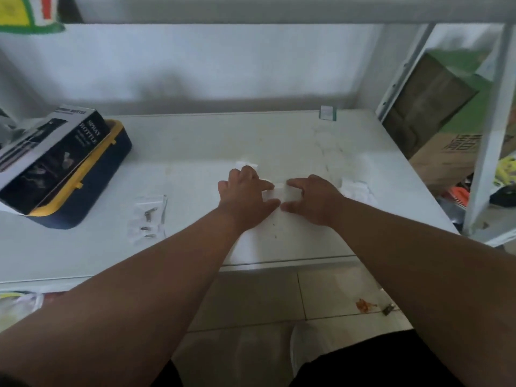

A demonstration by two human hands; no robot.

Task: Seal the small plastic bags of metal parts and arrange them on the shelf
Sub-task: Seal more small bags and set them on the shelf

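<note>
I am pinching a small bag [280, 192] at centre frame between my left hand [245, 195] and right hand [312, 198]; it seems to be lying crosswise on the shelf [195, 152], equally near both grips.

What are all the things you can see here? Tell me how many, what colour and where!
shelf: one, white, fills the middle of the view
spray bottle box: one, black and white, lying on the tray at far left
tray: one, dark blue with yellow rim, left side of the shelf
bags with metal parts: a clear bunch, count unclear, left of the hands
bag being pressed: one, clear, between both hands
more clear bags: count unclear, right of the hands
small bag: one, clear, just behind the left hand
cardboard box: one, brown, on the floor at right
left hand: one, pressing the bag
right hand: one, pressing the bag
</note>
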